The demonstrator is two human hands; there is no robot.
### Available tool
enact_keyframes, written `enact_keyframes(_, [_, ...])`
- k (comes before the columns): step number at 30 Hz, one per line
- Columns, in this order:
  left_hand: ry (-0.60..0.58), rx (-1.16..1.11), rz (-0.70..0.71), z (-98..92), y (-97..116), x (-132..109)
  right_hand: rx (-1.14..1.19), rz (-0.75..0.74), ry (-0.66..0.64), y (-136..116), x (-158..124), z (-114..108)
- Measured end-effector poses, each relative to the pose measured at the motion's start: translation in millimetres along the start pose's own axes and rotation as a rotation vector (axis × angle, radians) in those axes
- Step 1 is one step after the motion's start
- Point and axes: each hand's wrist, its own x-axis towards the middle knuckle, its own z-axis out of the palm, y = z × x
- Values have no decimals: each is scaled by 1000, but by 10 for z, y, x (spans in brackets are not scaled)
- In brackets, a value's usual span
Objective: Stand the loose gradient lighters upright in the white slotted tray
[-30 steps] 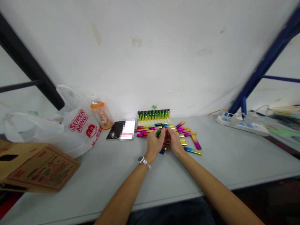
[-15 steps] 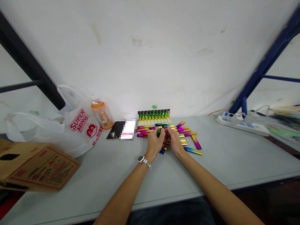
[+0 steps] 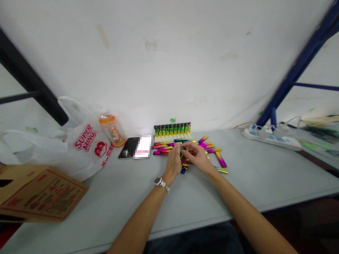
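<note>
Grip change: over the last half second the right hand (image 3: 200, 159) has swung across toward the left hand (image 3: 174, 161), forefinger and thumb now reaching over to a small green piece (image 3: 181, 154). Half a second back the piece showed at the left fingers, with the right hand curled beside it. Reads as both hands now working on one part, rather than each minding its own.

Left hand: closed round the piece, fingers curled, watch (image 3: 159, 181) on that wrist. Right hand: fingertips on or right at the piece; can't tell if pinching or just touching. Hands close together, above loose metallic tubes (image 3: 213, 150).

Piece: dark, glossy green, mostly hidden by fingers; ends and full shape not readable.

Loose tubes lie flat on the grey table (image 3: 190, 204) at mixed angles, shiny pink-to-yellow plus some blue, partly under the hands. Just behind them, a white perforated rack (image 3: 173, 138) with a row of dark-topped green-yellow tubes (image 3: 171, 131) standing upright along its back.
</note>
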Motion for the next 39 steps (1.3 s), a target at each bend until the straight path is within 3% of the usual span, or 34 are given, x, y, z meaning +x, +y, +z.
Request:
enact_keyframes(4, [-56, -21, 1, 10, 85, -16, 99, 112, 5, -19, 19, -140])
enact_keyframes(7, [0, 62, 88, -28, 98, 26, 131, 137, 148, -18, 83, -273])
enact_keyframes(10, [-46, 178, 170, -76, 57, 83, 158, 144, 243, -38, 163, -396])
enact_keyframes(15, [-61, 195, 87, -73, 12, 113, 145, 172, 89, -153, 236, -546])
enact_keyframes(20, [-3, 302, 155, -37, -25, 131, -95, 31, 105, -193, 403, -748])
enact_keyframes(28, [43, 457, 261, -123, -85, 171, -536, -113, 133, 127, 1075, -1151])
enact_keyframes(33, [43, 469, 234, -132, -93, 173, -692, -117, 103, 371, 1357, -1195])
enact_keyframes(39, [74, 473, 211, -139, -87, 174, -686, -78, 55, 497, 1472, -1196])
